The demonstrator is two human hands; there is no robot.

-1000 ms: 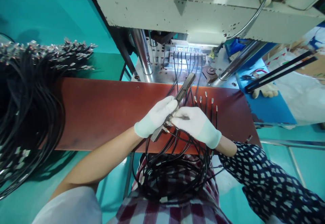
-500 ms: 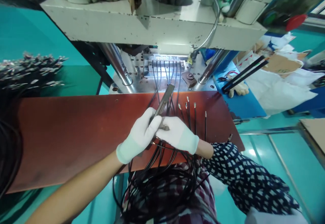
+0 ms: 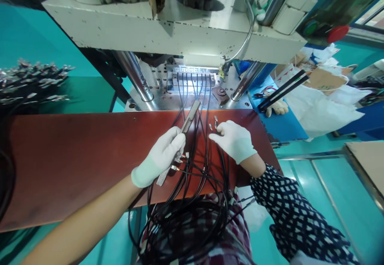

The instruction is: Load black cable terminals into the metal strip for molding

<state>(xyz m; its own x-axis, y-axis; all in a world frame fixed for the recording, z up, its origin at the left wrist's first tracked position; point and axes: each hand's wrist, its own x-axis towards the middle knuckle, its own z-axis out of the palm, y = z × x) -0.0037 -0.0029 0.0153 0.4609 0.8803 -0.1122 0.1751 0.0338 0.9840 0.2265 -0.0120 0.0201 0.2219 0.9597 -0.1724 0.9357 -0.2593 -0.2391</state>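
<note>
The left hand (image 3: 162,151) has its fingers closed round a metal bar (image 3: 191,115), which slants over the tabletop (image 3: 75,149). A few terminals (image 3: 175,168) lie at the bar's lower part; whether they are seated firmly cannot be told. The right hand (image 3: 235,139) has thumb and forefinger apart just beside loose terminals (image 3: 216,119), which lie away from the bar. So the bar seems only partly filled, while a row of cables (image 3: 195,139) already runs into the die (image 3: 171,83) under the press (image 3: 174,37). Cables cross between the two hands and tangle in the lap; the right hand hides some ends. A bundle (image 3: 33,81) lies far left; a spare glove (image 3: 277,108) and black rods (image 3: 282,91) are at the right.
</note>
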